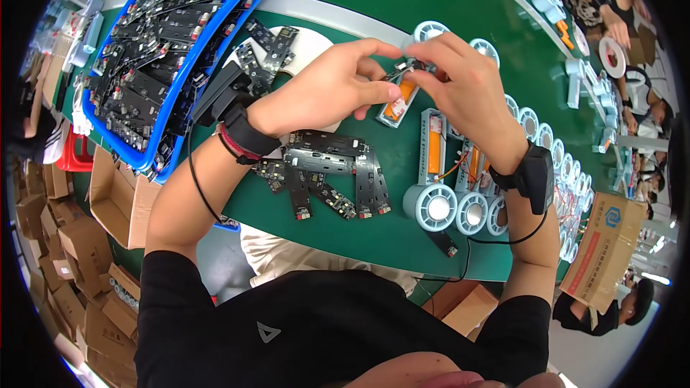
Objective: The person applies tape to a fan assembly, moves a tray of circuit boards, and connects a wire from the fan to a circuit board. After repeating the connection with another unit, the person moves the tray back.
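My left hand (pixel 334 86) and my right hand (pixel 463 82) meet over the table and pinch a small black circuit board (pixel 404 67) between thumbs and fingertips. The fingers partly cover the board. Just beneath it lies a light-blue plastic housing (pixel 389 121) with an orange battery (pixel 399 102) inside; its round end (pixel 430 29) shows beyond my right fingers. Nearer to me, several black circuit boards (pixel 327 162) lie in a loose pile below my left wrist. Similar housings with round ends (pixel 436 205) and orange batteries stand under my right forearm.
Blue bins (pixel 172 93) heaped with black boards stand at the left. More boards rest on a white round disc (pixel 313 47). Rows of light-blue housings (pixel 557 151) with wires line the right. Cardboard boxes (pixel 604 244) flank the green table (pixel 323 233). Other people (pixel 607 21) sit at far right.
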